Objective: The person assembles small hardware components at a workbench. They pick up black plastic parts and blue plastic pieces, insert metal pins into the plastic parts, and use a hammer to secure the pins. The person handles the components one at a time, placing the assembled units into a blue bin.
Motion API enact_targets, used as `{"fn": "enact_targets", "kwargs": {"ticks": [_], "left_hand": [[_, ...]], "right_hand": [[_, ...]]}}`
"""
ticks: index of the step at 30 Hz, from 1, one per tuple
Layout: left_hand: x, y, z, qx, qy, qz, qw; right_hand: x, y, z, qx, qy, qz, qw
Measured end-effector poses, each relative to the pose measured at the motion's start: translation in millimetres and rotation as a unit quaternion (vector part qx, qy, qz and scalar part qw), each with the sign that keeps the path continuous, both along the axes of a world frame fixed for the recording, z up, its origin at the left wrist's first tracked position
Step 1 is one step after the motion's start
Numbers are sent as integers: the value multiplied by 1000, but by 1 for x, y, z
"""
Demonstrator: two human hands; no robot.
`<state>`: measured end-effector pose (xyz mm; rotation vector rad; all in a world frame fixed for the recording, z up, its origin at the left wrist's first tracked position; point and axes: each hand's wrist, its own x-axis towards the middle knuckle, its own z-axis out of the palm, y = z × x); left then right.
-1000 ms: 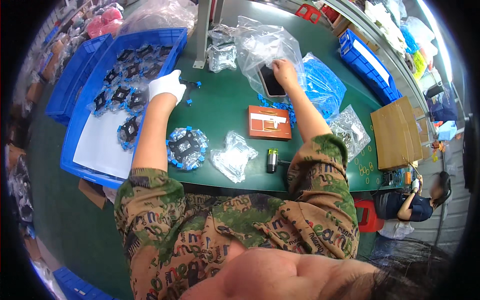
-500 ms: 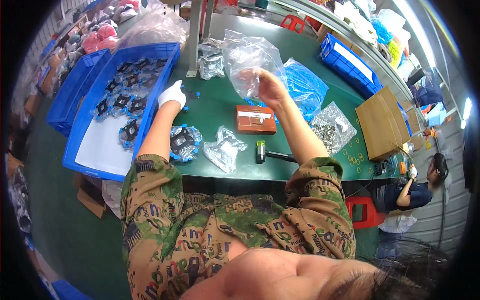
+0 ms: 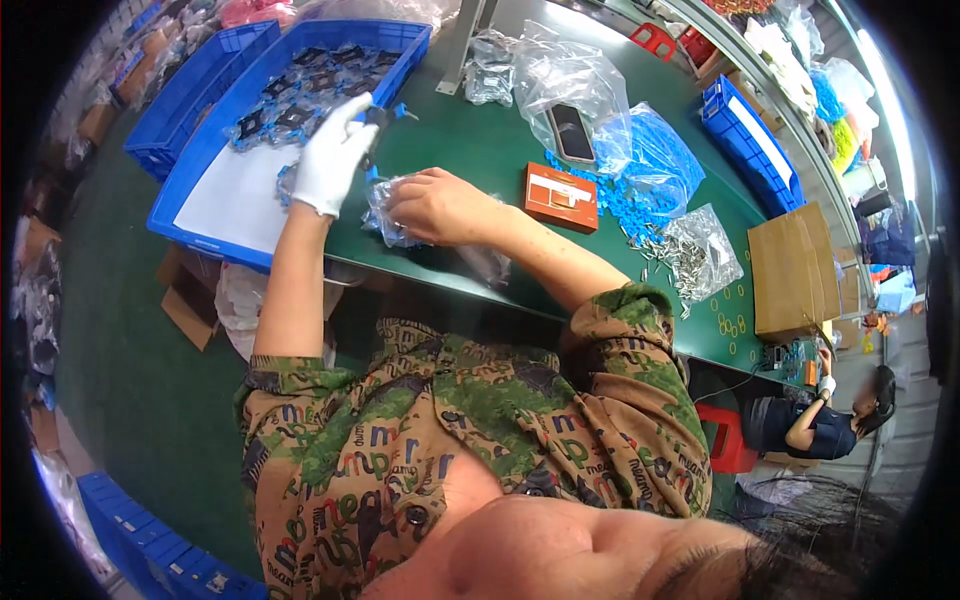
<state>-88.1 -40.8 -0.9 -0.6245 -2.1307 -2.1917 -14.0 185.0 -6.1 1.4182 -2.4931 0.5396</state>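
My left hand, in a white glove, is closed on a black plastic frame with blue tips, above the table by the blue crate's edge. My bare right hand lies just right of it, fingers curled over a clear plastic packet with blue bits. What is inside that packet is mostly covered by my fingers. Under my right wrist, a blurred clear packet sits at the table's front edge. Farther right are an orange-brown box and a phone on a clear plastic bag.
A blue crate at left holds several wrapped black frames. Loose blue pieces, metal pins and yellow rubber bands lie at right. A cardboard box stands beyond; another person works at far right.
My right hand has come from the clear bag down left onto the packet. A phone now shows on the bag. My left hand has lifted the black frame; the view has shifted.
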Motion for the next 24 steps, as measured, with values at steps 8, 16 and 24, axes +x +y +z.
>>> {"fn": "enact_targets", "kwargs": {"ticks": [8, 16, 24], "left_hand": [[17, 14, -46, -152, -7, -43, 987], [15, 38, -50, -332, 79, -87, 936], [13, 46, -51, -409, 134, -90, 898]], "right_hand": [[27, 35, 10, -20, 17, -54, 998], [61, 70, -10, -35, 6, -140, 990], [73, 84, -27, -33, -14, -174, 984]]}}
